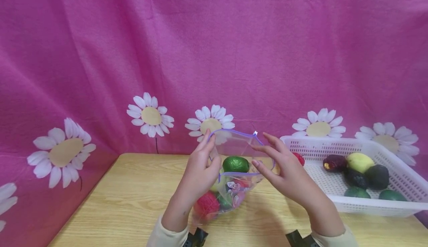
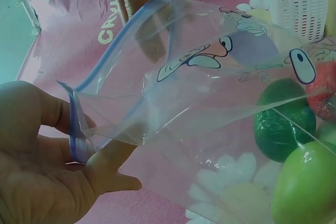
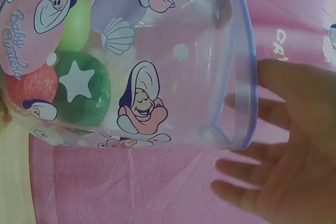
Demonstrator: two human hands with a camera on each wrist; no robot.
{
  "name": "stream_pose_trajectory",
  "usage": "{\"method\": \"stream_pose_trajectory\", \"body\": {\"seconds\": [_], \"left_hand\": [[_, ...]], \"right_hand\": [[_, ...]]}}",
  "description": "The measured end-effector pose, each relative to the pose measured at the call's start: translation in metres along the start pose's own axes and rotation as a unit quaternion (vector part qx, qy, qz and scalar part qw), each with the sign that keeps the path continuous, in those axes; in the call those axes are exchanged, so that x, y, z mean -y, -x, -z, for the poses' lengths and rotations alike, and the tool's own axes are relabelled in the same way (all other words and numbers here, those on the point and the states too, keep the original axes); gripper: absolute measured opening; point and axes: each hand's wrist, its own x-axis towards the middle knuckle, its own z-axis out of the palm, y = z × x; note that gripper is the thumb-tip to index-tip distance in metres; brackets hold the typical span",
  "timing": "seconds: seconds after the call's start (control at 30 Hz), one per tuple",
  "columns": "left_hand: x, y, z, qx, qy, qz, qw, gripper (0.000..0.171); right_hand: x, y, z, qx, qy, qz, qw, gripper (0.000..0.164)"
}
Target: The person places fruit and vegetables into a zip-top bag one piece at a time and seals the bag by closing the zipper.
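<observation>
A clear zip bag (image 1: 242,189) with a purple-blue zip edge and cartoon print stands upright above the table, its mouth spread wide. My left hand (image 1: 202,165) pinches the left side of its mouth; in the left wrist view the thumb and fingers (image 2: 55,106) lie on both sides of the zip edge. At the right side of the mouth, my right hand (image 1: 284,165) has its fingers spread, fingertips right at the rim. Inside the bag are a shiny green fruit (image 1: 236,164), a red fruit (image 1: 206,205) and a light-green fruit (image 2: 307,184).
To the right stands a white perforated basket (image 1: 364,204). It holds a yellow-green fruit (image 1: 360,162), a dark purple fruit (image 1: 334,163), a red one (image 1: 298,159) and several dark or green fruits. Behind the wooden table (image 1: 133,198) hangs a pink cloth (image 1: 234,54) with daisies.
</observation>
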Motion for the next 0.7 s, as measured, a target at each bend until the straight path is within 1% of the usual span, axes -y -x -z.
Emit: {"method": "stream_pose_trajectory", "body": {"seconds": [0.1,0.23,0.3,0.37,0.43,0.47,0.57,0.6,0.63,0.67,0.7], "left_hand": [[0.000,0.000,0.000,-0.001,0.000,0.004,1.0000,0.059],[0.000,-0.002,0.000,-0.004,0.001,0.007,1.0000,0.059],[0.000,-0.002,0.000,-0.004,0.004,0.006,1.0000,0.059],[0.000,-0.001,0.000,0.004,0.006,0.000,1.0000,0.060],[0.000,0.000,-0.001,0.026,0.004,-0.013,0.9996,0.061],[0.000,0.001,-0.001,0.045,0.001,-0.019,0.9988,0.061],[0.000,0.003,-0.001,0.107,-0.014,-0.033,0.9936,0.063],[0.001,0.003,-0.001,0.119,-0.018,-0.033,0.9922,0.063],[0.001,0.003,0.000,0.121,-0.022,-0.034,0.9918,0.062],[0.001,0.003,0.000,0.113,-0.026,-0.029,0.9929,0.062],[0.001,0.002,0.001,0.091,-0.030,-0.027,0.9951,0.062]], "right_hand": [[0.001,0.001,0.002,0.007,0.009,-0.021,1.000,0.029],[0.004,0.002,0.003,0.009,0.025,-0.074,0.997,0.033],[0.006,0.001,0.002,0.015,0.002,-0.106,0.994,0.041],[0.009,-0.001,-0.003,0.022,-0.036,-0.126,0.991,0.047],[0.013,-0.002,-0.011,0.031,-0.080,-0.118,0.989,0.055],[0.015,-0.002,-0.014,0.036,-0.101,-0.112,0.988,0.060],[0.022,-0.001,-0.024,0.052,-0.136,-0.084,0.986,0.069],[0.023,-0.001,-0.026,0.053,-0.147,-0.077,0.985,0.071],[0.024,-0.001,-0.027,0.050,-0.153,-0.077,0.984,0.071],[0.025,-0.001,-0.026,0.040,-0.154,-0.078,0.984,0.070],[0.025,-0.001,-0.026,0.025,-0.152,-0.080,0.985,0.069]]}}
